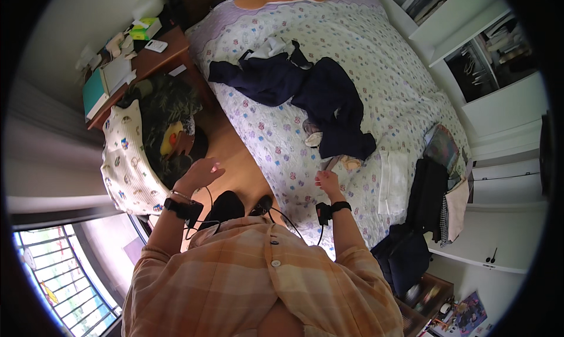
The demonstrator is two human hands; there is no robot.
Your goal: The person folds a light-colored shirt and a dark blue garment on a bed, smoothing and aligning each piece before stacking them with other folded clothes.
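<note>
My left hand (202, 175) hangs in the air beside the clothes-laden chair, with nothing seen in it and the fingers loosely apart. Over the bed's near side, my right hand (328, 181) has curled fingers. A grey-brown cloth piece (329, 164) shows right at its fingertips; whether the fingers grip it is unclear. Beyond that hand, a dark navy garment (304, 83) lies crumpled across the floral quilt (264, 124). Small beige fabric items (351, 162) poke out from under its near end. A folded white cloth (392, 182) lies to the right.
Dark clothes (161, 116) and a cream patterned cloth (125, 156) cover the chair at left. Behind it stands a wooden desk (169, 50) with books and a tissue pack. Black garments (423, 196) hang over the bed's right edge. Cables (286, 220) run from my wrist devices.
</note>
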